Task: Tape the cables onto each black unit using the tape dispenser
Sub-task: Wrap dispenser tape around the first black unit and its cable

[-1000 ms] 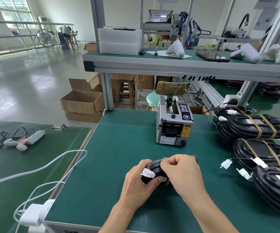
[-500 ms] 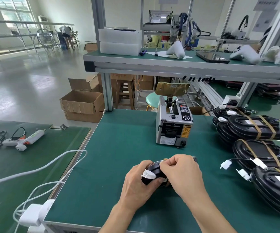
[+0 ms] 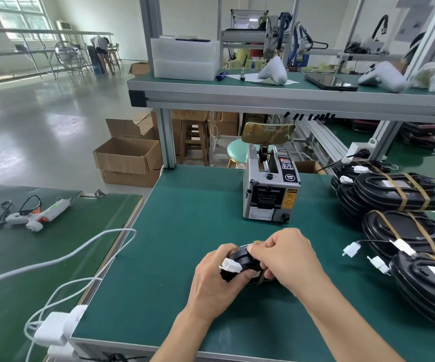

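Taping step: left hand (image 3: pixel 217 280) grips unit (image 3: pixel 239 263) at table's (image 3: pixel 185 231) 6 o'clock; right hand (image 3: pixel 285 259) pinches tape (image 3: pixel 257 242) over it. Next, probably: press strip flat. Dispenser (image 3: pixel 271 189) at 12.

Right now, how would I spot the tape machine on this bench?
Find the green bench under the hands. At its far middle stands a boxy grey tape dispenser, left of the black units; it alone carries a yellow warning sticker.

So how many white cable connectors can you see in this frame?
5. One on the unit held in both hands; two near the far stack at right; two on the table by the near stack. Others may be hidden among the stacks.
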A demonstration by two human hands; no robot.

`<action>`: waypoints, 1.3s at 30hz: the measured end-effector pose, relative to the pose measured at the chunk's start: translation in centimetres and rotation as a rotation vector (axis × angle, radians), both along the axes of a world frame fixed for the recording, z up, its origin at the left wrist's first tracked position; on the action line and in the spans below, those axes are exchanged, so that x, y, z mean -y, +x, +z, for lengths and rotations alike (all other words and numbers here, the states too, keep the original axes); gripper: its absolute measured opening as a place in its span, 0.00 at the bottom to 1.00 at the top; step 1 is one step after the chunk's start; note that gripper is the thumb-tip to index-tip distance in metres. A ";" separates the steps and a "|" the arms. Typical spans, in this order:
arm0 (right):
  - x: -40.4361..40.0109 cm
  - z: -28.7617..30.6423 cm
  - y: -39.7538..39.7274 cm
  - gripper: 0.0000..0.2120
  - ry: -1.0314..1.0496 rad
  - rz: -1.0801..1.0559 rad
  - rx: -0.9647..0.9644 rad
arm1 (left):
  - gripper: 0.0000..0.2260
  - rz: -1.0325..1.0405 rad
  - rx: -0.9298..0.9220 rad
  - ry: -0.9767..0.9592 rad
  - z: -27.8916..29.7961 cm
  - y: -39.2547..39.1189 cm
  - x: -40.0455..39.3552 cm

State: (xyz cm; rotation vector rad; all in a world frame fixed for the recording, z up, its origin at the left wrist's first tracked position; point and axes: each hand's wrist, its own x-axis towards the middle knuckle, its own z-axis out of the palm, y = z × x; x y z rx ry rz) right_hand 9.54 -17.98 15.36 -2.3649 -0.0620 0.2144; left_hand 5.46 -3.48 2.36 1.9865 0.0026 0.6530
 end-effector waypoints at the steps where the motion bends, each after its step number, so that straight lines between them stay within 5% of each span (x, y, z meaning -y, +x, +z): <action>1: 0.0 0.0 0.0 0.16 0.011 -0.001 -0.008 | 0.22 0.002 0.007 0.003 0.0 0.0 0.0; 5: 0.5 -0.1 -0.3 0.20 0.091 -0.014 -0.026 | 0.21 0.003 0.014 0.008 0.1 -0.1 0.0; 9: 0.7 0.1 -1.1 0.09 0.081 0.044 -0.018 | 0.18 -0.004 0.006 0.009 0.2 -0.1 0.1; 27: 0.9 0.0 -0.1 0.17 0.017 0.035 -0.002 | 0.17 -0.026 0.011 -0.001 -0.4 0.2 -0.2; 39: 1.3 -1.3 0.1 0.18 0.229 -0.051 -0.013 | 0.16 -0.042 0.021 -0.005 -0.6 0.3 -0.3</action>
